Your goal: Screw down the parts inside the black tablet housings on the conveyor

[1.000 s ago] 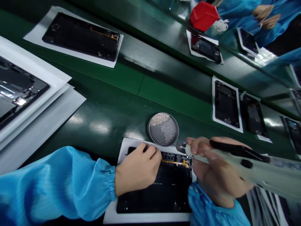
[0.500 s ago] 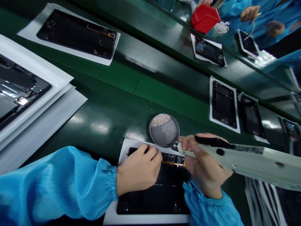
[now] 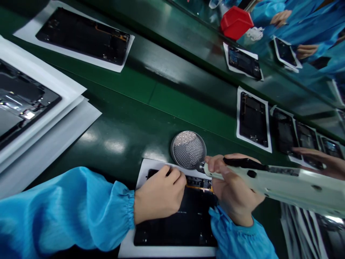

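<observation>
An open tablet [image 3: 178,226] with bare inner parts lies on a white sheet [image 3: 126,248] in front of me. My left hand [image 3: 164,194] rests on its upper left part, fingers curled and pinched together; whatever is between the fingertips is hidden. My right hand [image 3: 234,190] is wrapped round a pale electric screwdriver [image 3: 285,185] with a black lever. The screwdriver's metal tip end [image 3: 201,166] is at the edge of a round metal dish [image 3: 188,149] with a dimpled floor and many tiny shiny pieces heaped at its far side.
Stacked sheets with an open tablet [image 3: 24,97] stand at left. Another tablet [image 3: 83,34] lies beyond. Several tablets on sheets, one here [image 3: 253,117], line the belt at right, where another person's hand [image 3: 320,158] reaches in. Co-workers and a red bin [image 3: 235,22] are across.
Both my hands, the screwdriver and the dish stay almost where they were. Another person's hand has come in at the right edge over the tablets. Co-workers' hands across have shifted.
</observation>
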### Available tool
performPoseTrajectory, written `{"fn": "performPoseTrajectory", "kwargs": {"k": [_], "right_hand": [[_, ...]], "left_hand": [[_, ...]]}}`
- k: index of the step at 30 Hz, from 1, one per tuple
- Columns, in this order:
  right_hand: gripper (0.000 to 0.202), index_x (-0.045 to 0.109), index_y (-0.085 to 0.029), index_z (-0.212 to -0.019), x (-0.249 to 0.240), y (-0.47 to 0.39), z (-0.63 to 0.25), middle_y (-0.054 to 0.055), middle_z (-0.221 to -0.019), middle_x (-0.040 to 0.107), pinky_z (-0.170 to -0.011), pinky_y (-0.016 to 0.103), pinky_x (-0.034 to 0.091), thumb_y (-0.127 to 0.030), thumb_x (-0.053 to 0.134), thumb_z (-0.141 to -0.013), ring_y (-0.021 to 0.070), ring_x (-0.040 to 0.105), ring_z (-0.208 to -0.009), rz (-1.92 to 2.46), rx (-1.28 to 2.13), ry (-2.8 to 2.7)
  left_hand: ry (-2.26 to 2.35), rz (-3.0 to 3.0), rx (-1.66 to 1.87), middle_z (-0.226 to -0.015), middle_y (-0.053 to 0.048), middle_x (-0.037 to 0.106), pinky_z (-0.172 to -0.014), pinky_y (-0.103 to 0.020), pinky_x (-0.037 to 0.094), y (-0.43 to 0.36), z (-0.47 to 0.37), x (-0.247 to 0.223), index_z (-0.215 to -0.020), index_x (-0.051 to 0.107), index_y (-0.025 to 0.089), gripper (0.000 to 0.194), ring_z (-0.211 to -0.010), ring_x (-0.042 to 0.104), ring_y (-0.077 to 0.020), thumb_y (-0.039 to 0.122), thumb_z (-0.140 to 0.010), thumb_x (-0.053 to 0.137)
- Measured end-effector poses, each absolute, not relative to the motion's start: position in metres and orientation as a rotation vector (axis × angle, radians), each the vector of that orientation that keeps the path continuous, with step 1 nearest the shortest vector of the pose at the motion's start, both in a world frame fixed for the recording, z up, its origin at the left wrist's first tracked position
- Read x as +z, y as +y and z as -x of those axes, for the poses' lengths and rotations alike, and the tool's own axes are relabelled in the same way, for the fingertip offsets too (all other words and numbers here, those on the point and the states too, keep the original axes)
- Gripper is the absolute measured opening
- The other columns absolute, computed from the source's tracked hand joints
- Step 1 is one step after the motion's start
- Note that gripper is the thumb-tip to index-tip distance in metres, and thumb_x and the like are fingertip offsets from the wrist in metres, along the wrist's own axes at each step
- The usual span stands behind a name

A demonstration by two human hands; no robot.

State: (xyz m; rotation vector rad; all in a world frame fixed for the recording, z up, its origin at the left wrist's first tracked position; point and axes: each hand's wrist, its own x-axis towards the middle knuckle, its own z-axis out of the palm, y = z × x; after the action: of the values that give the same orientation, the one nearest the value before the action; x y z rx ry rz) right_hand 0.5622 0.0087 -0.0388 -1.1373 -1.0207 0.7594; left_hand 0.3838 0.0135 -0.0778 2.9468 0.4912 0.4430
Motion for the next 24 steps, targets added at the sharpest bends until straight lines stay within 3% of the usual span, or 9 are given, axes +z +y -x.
{"fn": "performPoseTrajectory", "kwargs": {"k": [8,16,24], "right_hand": [[0.027,0.07,-0.022,-0.102,-0.025,-0.002,-0.561,-0.003,-0.063,0.06,-0.073,0.04,0.052,-0.011,0.065,-0.078,0.0151,0.057,-0.061,1.086,0.768,-1.022],[0.029,0.065,-0.025,-0.111,-0.029,-0.017,-0.546,-0.002,-0.066,0.059,-0.072,0.046,0.055,-0.01,0.061,-0.086,0.017,0.056,-0.062,1.062,0.959,-1.12],[0.026,0.065,-0.025,-0.11,-0.033,-0.016,-0.545,-0.003,-0.066,0.06,-0.075,0.045,0.055,-0.012,0.063,-0.088,0.0166,0.057,-0.063,1.083,0.972,-1.133]], "left_hand": [[0.542,-2.888,0.707,-0.082,-0.012,0.061,-0.063,-0.037,0.039,0.018,-0.384,-0.086,-0.082,0.068,0.007,0.021,-0.074,0.055,-0.0242,0.011,-0.092,0.05],[0.584,-2.802,0.608,-0.078,-0.009,0.057,-0.063,-0.036,0.037,0.028,-0.381,-0.084,-0.077,0.059,0.013,0.011,-0.074,0.051,-0.0236,0.015,-0.087,0.054],[0.615,-2.817,0.581,-0.081,-0.009,0.058,-0.062,-0.036,0.037,0.03,-0.382,-0.084,-0.081,0.058,0.013,0.019,-0.075,0.051,-0.0233,0.013,-0.096,0.046]]}}
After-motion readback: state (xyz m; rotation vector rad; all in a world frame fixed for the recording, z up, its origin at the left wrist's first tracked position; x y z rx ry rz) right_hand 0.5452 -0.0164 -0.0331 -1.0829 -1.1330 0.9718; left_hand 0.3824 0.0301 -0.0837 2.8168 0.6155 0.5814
